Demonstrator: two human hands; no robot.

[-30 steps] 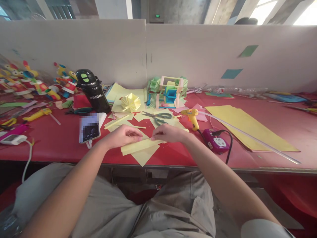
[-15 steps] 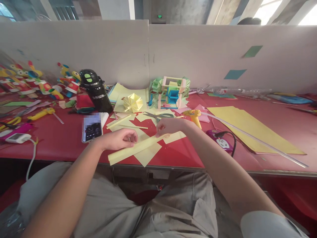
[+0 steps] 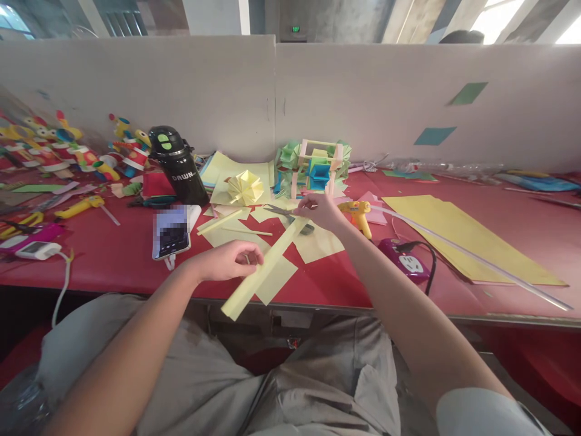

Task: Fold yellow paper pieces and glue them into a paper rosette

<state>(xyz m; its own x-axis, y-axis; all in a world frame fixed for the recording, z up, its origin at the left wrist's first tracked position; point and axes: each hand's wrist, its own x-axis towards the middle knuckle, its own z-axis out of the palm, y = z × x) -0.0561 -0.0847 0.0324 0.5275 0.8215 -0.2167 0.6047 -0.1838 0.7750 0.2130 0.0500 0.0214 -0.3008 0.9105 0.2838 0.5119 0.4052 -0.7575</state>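
My left hand [image 3: 242, 260] is closed around the near half of a long folded strip of pale yellow paper [image 3: 265, 266], which slants from near the table's front edge up to the right. My right hand [image 3: 320, 209] reaches over the far end of the strip, its fingers pinched on the dark-handled scissors [image 3: 307, 229]; the blades point left, and the hand hides part of them. Beneath the strip lies a square yellow sheet [image 3: 279, 278]. Another yellow sheet [image 3: 315, 245] sits below my right hand.
A yellow paper rosette [image 3: 246, 188] and a coloured paper frame model [image 3: 320, 163] stand behind. To the left are a black bottle [image 3: 179, 169] and a phone [image 3: 170, 233]. A glue gun [image 3: 358, 215], power socket [image 3: 406, 260] and yellow sheets [image 3: 463, 236] lie to the right.
My right hand has left the strip and moved up and right to the scissors, whose handles have swung toward me. The strip has turned steeper in my left hand.
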